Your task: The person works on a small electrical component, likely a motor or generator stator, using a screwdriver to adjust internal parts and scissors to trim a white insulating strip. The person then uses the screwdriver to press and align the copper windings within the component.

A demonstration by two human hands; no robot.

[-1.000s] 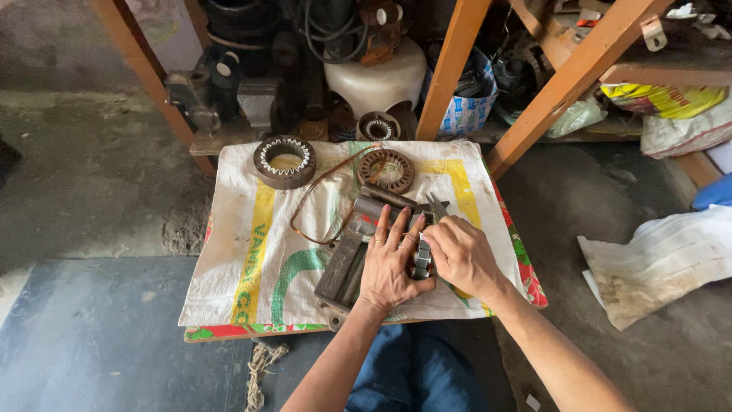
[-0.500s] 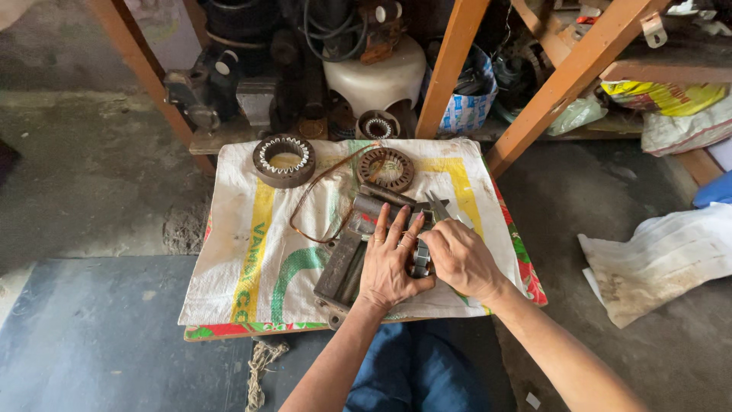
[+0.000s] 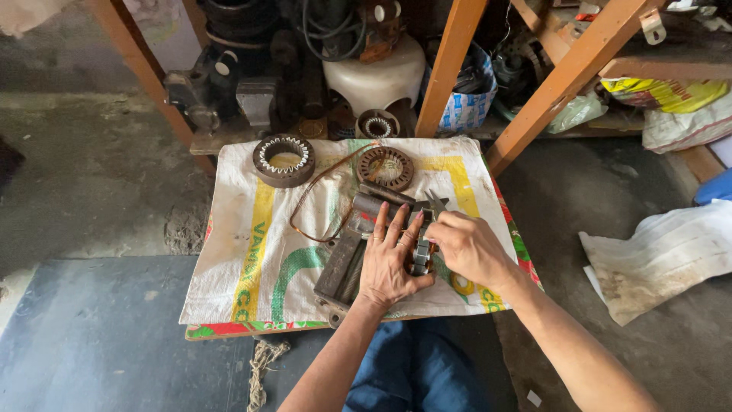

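Presently on the woven sack (image 3: 252, 252): one small laminated stator core (image 3: 422, 252), grey steel, standing between both hands near the sack's front edge. Left hand (image 3: 389, 263), fingers spread flat, presses against its side and bears on the long grey metal bracket (image 3: 343, 263) beneath. Right hand (image 3: 469, 248), fingers curled, pinches the core's far side; pliers (image 3: 436, 203) lie just beyond. Judged heavy for its size, rigid, sharp-edged at the slots; best gripped by the outer rim, clear of any winding. Also present: two ring stators (image 3: 284, 159) (image 3: 385, 168) and a loop of copper wire (image 3: 320, 206).
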